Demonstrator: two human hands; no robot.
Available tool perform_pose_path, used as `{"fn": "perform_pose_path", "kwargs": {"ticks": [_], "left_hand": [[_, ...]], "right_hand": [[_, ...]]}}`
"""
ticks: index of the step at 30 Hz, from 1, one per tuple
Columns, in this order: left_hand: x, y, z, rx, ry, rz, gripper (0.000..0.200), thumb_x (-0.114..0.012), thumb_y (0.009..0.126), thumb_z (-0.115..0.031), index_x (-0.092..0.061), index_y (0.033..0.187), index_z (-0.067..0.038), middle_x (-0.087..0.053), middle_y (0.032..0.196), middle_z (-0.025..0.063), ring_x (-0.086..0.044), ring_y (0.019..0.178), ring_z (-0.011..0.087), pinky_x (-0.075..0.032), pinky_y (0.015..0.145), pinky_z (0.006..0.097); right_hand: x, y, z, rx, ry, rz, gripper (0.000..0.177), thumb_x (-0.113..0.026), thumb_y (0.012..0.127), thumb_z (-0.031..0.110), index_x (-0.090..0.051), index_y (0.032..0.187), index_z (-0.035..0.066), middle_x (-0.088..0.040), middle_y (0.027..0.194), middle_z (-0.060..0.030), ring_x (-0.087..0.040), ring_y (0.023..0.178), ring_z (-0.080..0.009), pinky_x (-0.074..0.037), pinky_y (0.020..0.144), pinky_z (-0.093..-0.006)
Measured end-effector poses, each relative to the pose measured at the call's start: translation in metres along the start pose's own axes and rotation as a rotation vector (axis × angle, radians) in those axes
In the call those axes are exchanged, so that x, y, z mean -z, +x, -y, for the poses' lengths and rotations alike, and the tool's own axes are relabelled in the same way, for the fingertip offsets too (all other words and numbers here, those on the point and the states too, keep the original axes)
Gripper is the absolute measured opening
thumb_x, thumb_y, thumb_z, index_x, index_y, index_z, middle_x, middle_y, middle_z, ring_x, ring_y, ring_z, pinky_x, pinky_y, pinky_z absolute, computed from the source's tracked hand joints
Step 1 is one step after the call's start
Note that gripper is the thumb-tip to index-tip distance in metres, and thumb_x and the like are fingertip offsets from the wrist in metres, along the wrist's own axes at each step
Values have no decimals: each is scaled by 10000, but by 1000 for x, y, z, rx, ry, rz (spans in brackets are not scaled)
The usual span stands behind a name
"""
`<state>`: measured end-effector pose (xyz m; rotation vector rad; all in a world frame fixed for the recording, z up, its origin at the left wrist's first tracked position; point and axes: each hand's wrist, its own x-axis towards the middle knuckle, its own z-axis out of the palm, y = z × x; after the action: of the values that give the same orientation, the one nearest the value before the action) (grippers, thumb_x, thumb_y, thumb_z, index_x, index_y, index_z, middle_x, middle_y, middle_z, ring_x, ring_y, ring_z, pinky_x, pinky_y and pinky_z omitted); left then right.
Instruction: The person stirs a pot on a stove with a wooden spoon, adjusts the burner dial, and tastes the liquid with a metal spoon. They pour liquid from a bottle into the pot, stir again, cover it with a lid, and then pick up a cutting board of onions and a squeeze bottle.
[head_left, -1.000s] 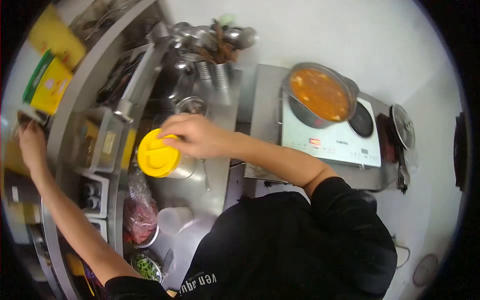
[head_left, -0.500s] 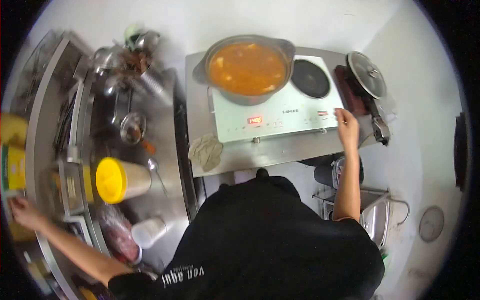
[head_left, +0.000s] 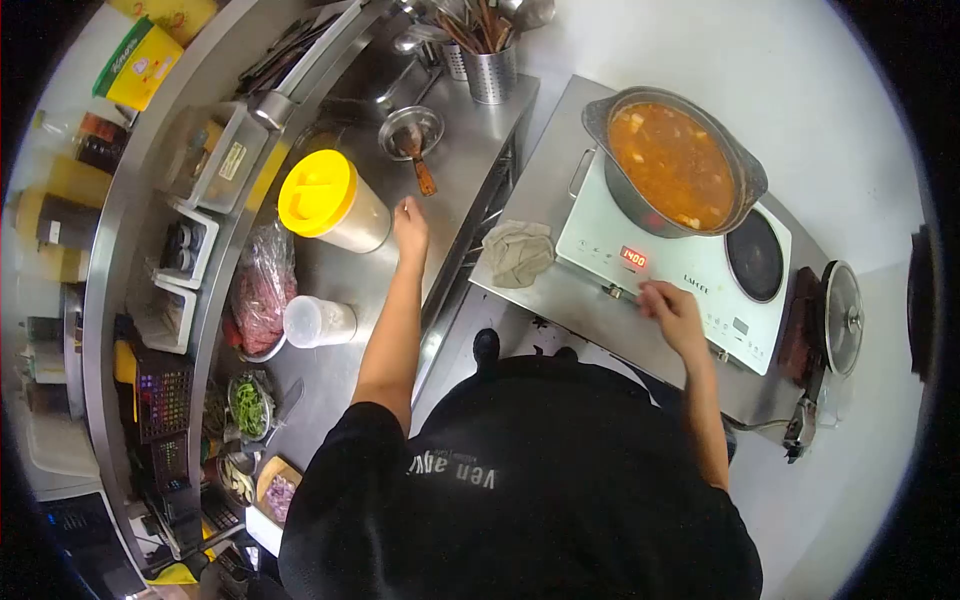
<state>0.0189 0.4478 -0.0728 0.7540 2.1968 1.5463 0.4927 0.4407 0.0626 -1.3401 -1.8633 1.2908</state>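
Note:
My left hand (head_left: 410, 235) is over the steel counter, just right of a clear container with a yellow lid (head_left: 318, 194). Its fingers are drawn together; what they hold, if anything, is hidden. My right hand (head_left: 675, 315) hovers at the front edge of the white double cooktop (head_left: 690, 285), its fingers curled and nothing visible in them. A dark pot (head_left: 640, 205) of orange-red soup with pale chunks (head_left: 672, 165) stands on the cooktop's left plate. Red digits reading 1400 glow below it. In a steel bowl (head_left: 430, 117) rests a wooden spatula (head_left: 424, 172).
A crumpled cloth (head_left: 518, 252) lies left of the cooktop, and a glass lid (head_left: 843, 318) is at its right. Along the counter are a white tub (head_left: 318, 321), bagged meat (head_left: 265, 295), green vegetables (head_left: 250, 405), chopped onion (head_left: 280, 497) and a utensil holder (head_left: 492, 78). A shelf (head_left: 120, 300) borders the left.
The view has turned left. My left hand has come from the far-left shelf to beside the yellow-lidded container. My right hand has moved left from the cooktop's right side.

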Motion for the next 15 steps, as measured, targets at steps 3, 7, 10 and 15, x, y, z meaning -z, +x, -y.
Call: {"fn": "perform_pose_path", "kwargs": {"ticks": [3,7,10,15], "left_hand": [[-7,5,-42,533,-579,231,487,-503,966,-404,-524,1200,23,-646,1093,137,-636,808,210,-546,658,333],[-21,29,-18,598,-867,511,388,-467,990,-357,-516,1166,-15,-665,1027,99,-620,722,180,-547,609,301],[-10,25,-31,657,-939,542,291,-456,1000,-304,-516,1112,-43,-671,1028,79,-610,708,168,-536,625,287],[0,44,-18,613,-878,582,258,-430,1003,-262,-533,1033,-28,-669,952,102,-606,662,158,-547,594,286]], "right_hand": [[-63,36,24,22,-11,287,301,-531,955,240,-650,972,-36,-652,759,-56,-594,687,-125,-482,644,-274],[-150,96,73,303,74,350,312,-530,957,241,-603,1107,-23,-655,878,-83,-623,765,-154,-488,706,-281],[-195,140,117,-4,435,417,403,-532,963,247,-504,1261,-22,-643,977,-110,-627,806,-187,-494,716,-291],[-257,197,132,-85,363,251,494,-557,953,294,-457,1284,-59,-636,1017,-137,-622,870,-197,-500,729,-294]]}}
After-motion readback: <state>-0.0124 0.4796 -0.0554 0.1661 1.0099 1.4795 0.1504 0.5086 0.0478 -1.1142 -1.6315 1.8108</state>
